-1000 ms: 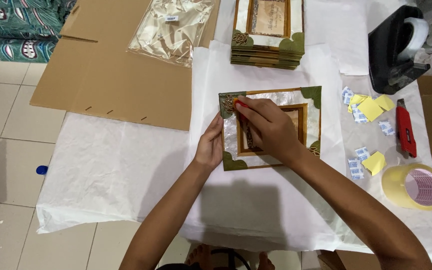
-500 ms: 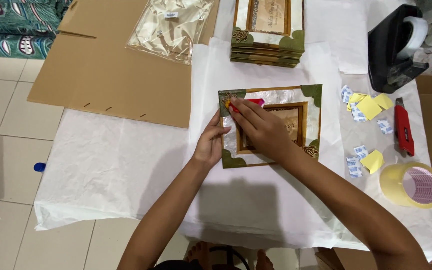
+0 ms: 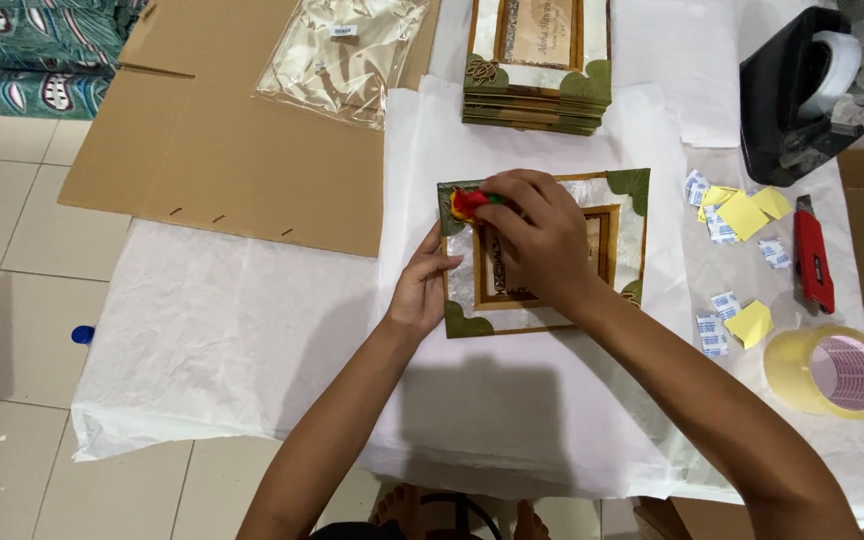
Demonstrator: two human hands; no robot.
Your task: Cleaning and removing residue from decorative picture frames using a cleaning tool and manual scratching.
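A square picture frame (image 3: 620, 215) with green corners and a gold inner border lies on white tissue paper (image 3: 512, 400). My left hand (image 3: 422, 290) steadies the frame's left edge, fingers resting on it. My right hand (image 3: 537, 235) lies over the frame's middle and grips a small red, yellow and green cloth (image 3: 467, 202), pressed on the frame's upper left corner.
A stack of similar frames (image 3: 537, 70) sits beyond. Flat cardboard (image 3: 242, 170) with a clear bag (image 3: 342, 55) lies at left. At right are a black tape dispenser (image 3: 792, 95), a red utility knife (image 3: 812, 255), small packets and yellow notes (image 3: 742, 215), and a tape roll (image 3: 832, 372).
My right hand with the cloth has slid from the frame's left part up to its top left corner. My left hand stays on the left edge.
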